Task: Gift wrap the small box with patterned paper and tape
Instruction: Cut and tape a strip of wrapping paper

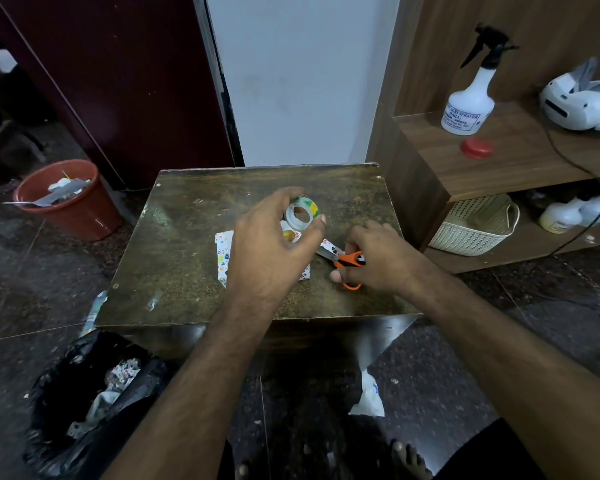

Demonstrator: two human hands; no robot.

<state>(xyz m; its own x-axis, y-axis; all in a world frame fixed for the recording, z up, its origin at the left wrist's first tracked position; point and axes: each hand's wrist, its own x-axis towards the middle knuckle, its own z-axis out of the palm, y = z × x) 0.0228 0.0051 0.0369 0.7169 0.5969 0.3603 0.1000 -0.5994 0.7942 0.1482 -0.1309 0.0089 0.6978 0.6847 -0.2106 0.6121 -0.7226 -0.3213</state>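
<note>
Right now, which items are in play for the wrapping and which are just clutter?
In play: clear tape roll in left hand; orange-handled scissors in right hand; white patterned wrapping paper.
Clutter: white spray bottle, red lid, cream basket, terracotta bin.

The white spray bottle [468,109] label reads "AGRI SPRAYER (INDIA)"; its smaller print is illegible

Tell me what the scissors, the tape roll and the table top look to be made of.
Scissors: orange handles look like matte plastic, the blade like bare grey metal. Tape roll: a white, smooth core, plastic or card, wound with glossy clear tape that catches light. Table top: probably laminated board; the brown mottled face has a dull sheen and its front edge looks chipped.
</note>
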